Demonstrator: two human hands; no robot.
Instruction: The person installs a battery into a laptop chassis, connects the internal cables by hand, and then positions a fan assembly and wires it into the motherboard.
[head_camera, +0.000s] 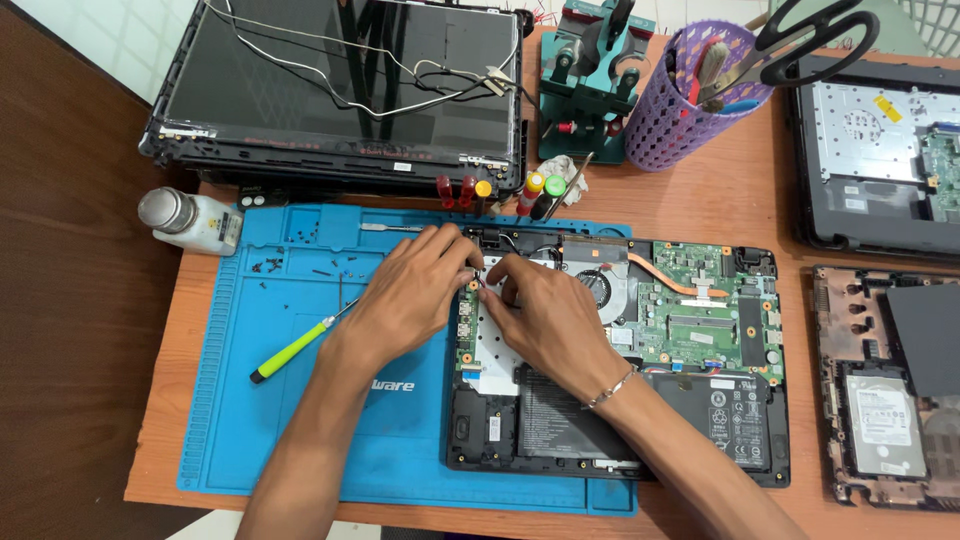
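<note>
left hand (415, 290) and right hand (540, 310), fingertips pinched together on a small connector (478, 283) at the upper left corner of the open laptop (620, 350) on the blue mat (300, 400); apparent step: cable work, calling for a fine, steady pull.

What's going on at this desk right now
A person is working inside an opened laptop base that lies on a blue work mat. Both hands meet at its upper left corner: the left hand and right hand pinch at small wires beside a narrow green side board. A green-handled screwdriver lies on the mat, untouched. The detached screen panel sits behind, and loose screws rest in the mat's trays.
</note>
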